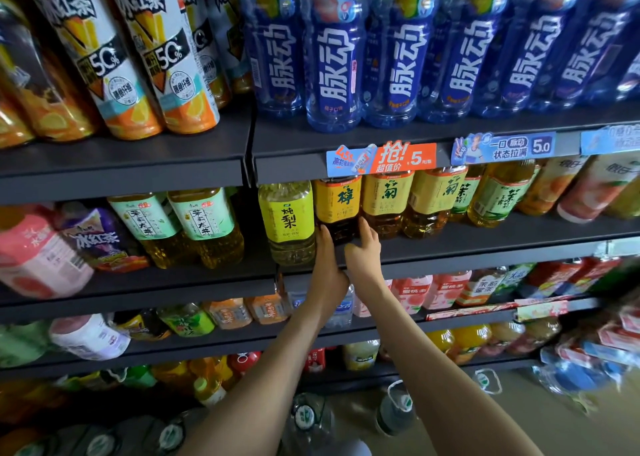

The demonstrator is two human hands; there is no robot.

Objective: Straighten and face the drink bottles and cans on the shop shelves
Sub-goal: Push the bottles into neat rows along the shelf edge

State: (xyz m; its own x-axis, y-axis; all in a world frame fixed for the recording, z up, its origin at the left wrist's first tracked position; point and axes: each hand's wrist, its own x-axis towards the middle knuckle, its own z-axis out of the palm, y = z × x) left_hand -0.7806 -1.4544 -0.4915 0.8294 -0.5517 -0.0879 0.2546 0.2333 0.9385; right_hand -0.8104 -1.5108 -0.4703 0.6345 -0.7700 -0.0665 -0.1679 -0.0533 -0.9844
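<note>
Two bare forearms reach up side by side to the second shelf (pixel 485 244), where the left hand (pixel 327 258) lays its straight, pressed-together fingers against the lower left side of one dark tea bottle (pixel 337 202). The right hand (pixel 363 251) sets its closed fingers on the bottle's lower right side, with the thumb held apart. That bottle stands upright near the shelf's front edge, between one yellow pear-drink bottle (pixel 287 220) on its left and two chrysanthemum tea bottles (pixel 386 199) on its right, and at least six blue bottles (pixel 334 60) line the shelf above.
</note>
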